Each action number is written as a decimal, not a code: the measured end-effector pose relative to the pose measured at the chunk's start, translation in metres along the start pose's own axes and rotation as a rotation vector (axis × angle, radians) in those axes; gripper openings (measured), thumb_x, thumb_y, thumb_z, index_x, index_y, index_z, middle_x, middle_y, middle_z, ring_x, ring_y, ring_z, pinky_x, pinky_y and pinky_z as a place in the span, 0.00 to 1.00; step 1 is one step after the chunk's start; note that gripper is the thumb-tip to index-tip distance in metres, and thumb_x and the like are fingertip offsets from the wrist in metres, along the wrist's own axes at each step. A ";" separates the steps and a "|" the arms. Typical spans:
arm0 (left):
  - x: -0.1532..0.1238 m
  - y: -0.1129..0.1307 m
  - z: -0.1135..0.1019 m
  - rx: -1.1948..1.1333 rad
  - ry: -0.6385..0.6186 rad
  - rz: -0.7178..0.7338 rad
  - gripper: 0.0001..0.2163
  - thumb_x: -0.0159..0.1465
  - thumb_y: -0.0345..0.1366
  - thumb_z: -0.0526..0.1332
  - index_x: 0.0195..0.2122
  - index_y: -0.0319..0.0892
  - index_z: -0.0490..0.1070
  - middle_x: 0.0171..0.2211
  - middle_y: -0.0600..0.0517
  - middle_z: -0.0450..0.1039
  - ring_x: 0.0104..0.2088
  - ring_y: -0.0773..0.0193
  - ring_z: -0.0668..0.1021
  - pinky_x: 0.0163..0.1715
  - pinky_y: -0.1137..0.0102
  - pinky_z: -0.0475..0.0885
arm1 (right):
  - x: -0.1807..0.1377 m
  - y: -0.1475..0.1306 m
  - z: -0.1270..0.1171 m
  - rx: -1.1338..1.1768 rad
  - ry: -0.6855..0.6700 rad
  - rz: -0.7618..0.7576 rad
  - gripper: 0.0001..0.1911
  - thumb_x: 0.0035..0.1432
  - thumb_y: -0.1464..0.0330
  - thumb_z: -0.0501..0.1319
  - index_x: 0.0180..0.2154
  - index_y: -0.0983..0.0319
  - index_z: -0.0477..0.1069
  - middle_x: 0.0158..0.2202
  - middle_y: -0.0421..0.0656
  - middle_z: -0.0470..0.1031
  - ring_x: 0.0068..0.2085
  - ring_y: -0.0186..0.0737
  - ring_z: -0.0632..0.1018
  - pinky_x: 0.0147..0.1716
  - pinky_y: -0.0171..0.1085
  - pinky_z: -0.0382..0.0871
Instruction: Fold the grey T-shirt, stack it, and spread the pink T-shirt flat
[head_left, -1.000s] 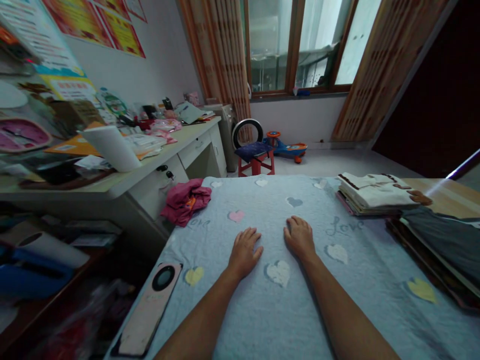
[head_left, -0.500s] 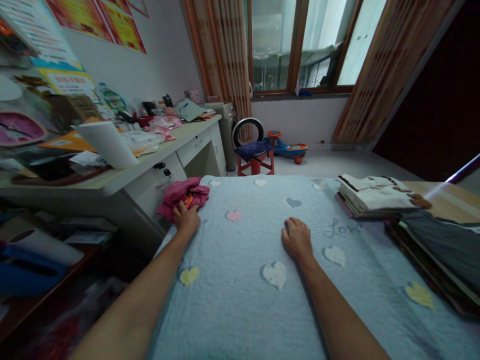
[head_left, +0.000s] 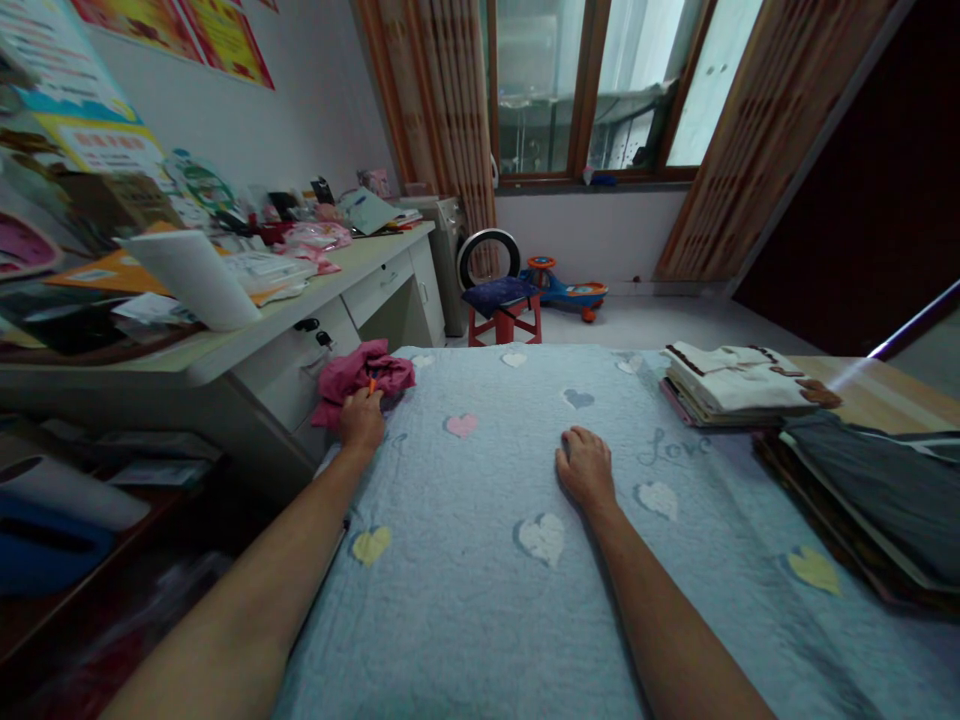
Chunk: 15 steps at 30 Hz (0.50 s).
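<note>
A crumpled pink garment (head_left: pixel 341 378) with a small orange patch lies at the far left corner of the bed-like surface, which a pale blue quilt (head_left: pixel 457 500) covers. My left hand (head_left: pixel 363 418) reaches out to the garment, its fingers closed on the near side of the cloth by the orange patch. The fingertips are partly hidden in the folds. My right hand (head_left: pixel 586 468) rests palm down on the quilt near a grey heart, holding nothing, with its fingers loosely bent.
On the right lie a stack of folded light clothes (head_left: pixel 739 385) and a pile of dark folded clothes (head_left: pixel 870 490). A cluttered desk (head_left: pixel 300 310) runs along the left. Beyond the quilt stand a red stool (head_left: pixel 506 325) and a blue ride-on toy (head_left: pixel 566 292).
My left hand has closed on the pink garment, and less of the orange patch shows. The right hand stays in place on the quilt. The view has shifted slightly.
</note>
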<state>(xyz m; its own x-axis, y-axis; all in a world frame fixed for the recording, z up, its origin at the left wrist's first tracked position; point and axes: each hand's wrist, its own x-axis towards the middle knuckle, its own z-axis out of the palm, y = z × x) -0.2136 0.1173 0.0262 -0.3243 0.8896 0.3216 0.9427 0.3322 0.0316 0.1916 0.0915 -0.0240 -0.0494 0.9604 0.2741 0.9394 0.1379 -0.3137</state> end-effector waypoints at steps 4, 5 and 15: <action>0.000 0.016 -0.017 -0.046 0.095 0.026 0.21 0.68 0.26 0.45 0.57 0.36 0.70 0.57 0.41 0.67 0.54 0.51 0.69 0.56 0.61 0.63 | 0.000 0.000 0.000 -0.009 0.005 0.003 0.18 0.62 0.66 0.56 0.52 0.62 0.72 0.58 0.50 0.70 0.58 0.50 0.68 0.60 0.45 0.55; -0.001 0.021 -0.023 -0.071 0.131 0.047 0.21 0.68 0.26 0.46 0.57 0.36 0.70 0.59 0.41 0.66 0.55 0.51 0.68 0.58 0.61 0.62 | 0.000 0.000 0.000 -0.010 0.007 0.003 0.18 0.62 0.66 0.56 0.52 0.61 0.72 0.58 0.50 0.70 0.58 0.50 0.68 0.60 0.45 0.55; -0.051 0.115 -0.060 -0.407 0.360 0.419 0.17 0.65 0.26 0.54 0.52 0.40 0.74 0.56 0.43 0.71 0.53 0.49 0.71 0.57 0.56 0.65 | 0.001 0.004 0.006 0.020 0.039 -0.029 0.16 0.62 0.68 0.56 0.50 0.63 0.73 0.57 0.51 0.71 0.57 0.50 0.69 0.58 0.47 0.55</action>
<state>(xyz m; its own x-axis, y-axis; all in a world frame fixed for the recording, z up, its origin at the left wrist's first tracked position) -0.0840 0.0912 0.0703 0.0544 0.7342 0.6768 0.9601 -0.2246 0.1664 0.1936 0.0945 -0.0309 -0.0631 0.9459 0.3183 0.9306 0.1710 -0.3235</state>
